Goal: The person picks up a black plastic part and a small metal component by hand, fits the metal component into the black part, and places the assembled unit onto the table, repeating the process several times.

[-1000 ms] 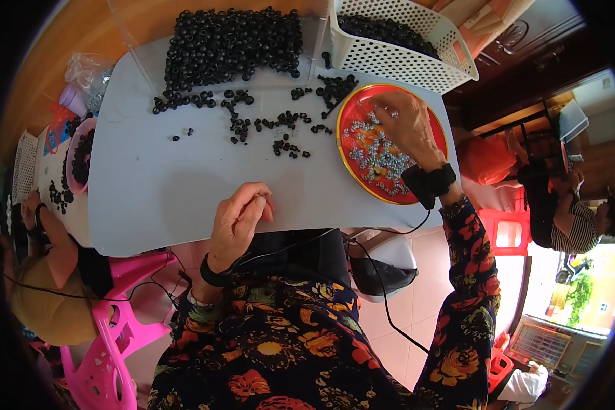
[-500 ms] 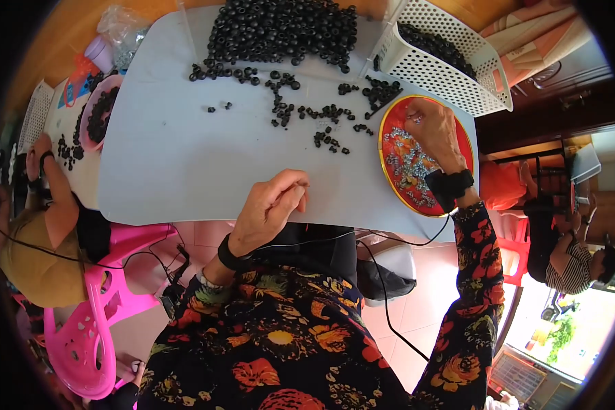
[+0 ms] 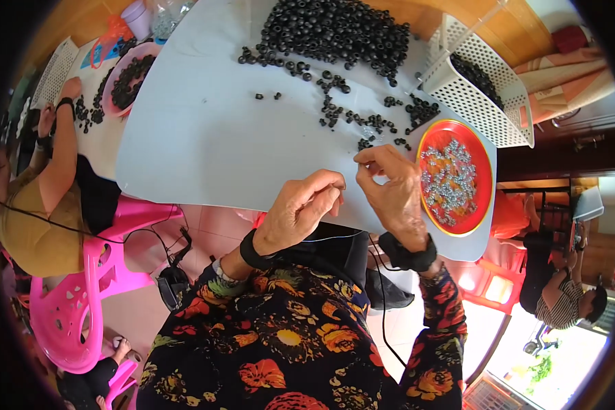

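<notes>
Thumb and forefinger of the right hand [image 3: 394, 198] are held close at the tips, with a rounded gap framed between them lower down; whether the tips meet, or anything small is pinched there, cannot be told. The left hand [image 3: 299, 210] is held just beside it, above the near edge of the pale grey table [image 3: 184, 150], its fingers curled and its thumb laid close to the forefinger; whether anything is gripped cannot be seen. Both wrists are circled by black bands [image 3: 253, 251].

Small silvery pieces [image 3: 447, 178] are spread over a round red tray [image 3: 482, 162] with a yellow rim, which is set at the table's right side, just right of the right hand. Beyond the hands, small black parts [image 3: 372, 121] are strewn in loose clusters, and two more are seen lying apart to the left. Toward the far side, rounded black beads [image 3: 335, 34] are heaped in a large pile. More black pieces [image 3: 478, 78] are held in a white perforated basket [image 3: 482, 113] beyond the tray.

At the left, black pieces are contained in a pink bowl [image 3: 108, 102], near which a purple cup [image 3: 138, 19] is placed. A tan top [image 3: 44, 222] is worn by a person there, and a pink chair [image 3: 68, 335] is partly seen.
</notes>
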Action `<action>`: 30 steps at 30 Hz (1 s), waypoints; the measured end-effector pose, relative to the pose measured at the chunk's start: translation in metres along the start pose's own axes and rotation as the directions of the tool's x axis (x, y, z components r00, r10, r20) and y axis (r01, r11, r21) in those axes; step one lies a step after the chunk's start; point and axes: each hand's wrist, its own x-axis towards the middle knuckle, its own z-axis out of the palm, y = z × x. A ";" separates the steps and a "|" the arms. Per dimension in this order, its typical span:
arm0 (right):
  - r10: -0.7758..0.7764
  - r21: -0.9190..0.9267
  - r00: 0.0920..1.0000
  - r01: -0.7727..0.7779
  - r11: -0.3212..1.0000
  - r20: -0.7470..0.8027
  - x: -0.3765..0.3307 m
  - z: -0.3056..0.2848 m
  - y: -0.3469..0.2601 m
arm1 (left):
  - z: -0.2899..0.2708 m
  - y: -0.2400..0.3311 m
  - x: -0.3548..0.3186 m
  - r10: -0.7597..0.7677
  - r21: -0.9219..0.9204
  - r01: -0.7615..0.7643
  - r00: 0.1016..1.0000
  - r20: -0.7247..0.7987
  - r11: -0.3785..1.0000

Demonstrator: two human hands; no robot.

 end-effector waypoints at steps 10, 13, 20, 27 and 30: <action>-0.082 -0.179 0.995 0.091 0.980 0.056 0.022 0.028 0.011 | -0.019 -0.009 -0.008 -0.056 0.050 0.063 0.990 -0.127 0.997; -0.077 -0.261 0.997 0.078 0.962 0.012 0.034 0.018 0.007 | -0.019 -0.012 -0.008 -0.031 0.055 0.036 0.995 -0.099 0.998; -0.141 -0.329 0.989 0.149 0.932 0.049 0.054 0.015 0.013 | -0.019 -0.010 -0.007 -0.041 0.087 0.047 0.997 -0.067 0.995; -0.191 -0.460 0.980 0.197 0.866 0.060 0.107 0.019 0.029 | -0.016 -0.009 -0.007 -0.044 0.050 0.048 0.996 -0.075 0.998; -0.003 -0.511 0.991 0.072 0.857 0.135 0.119 0.025 0.026 | -0.018 -0.012 -0.010 -0.022 0.004 0.023 0.996 -0.083 1.000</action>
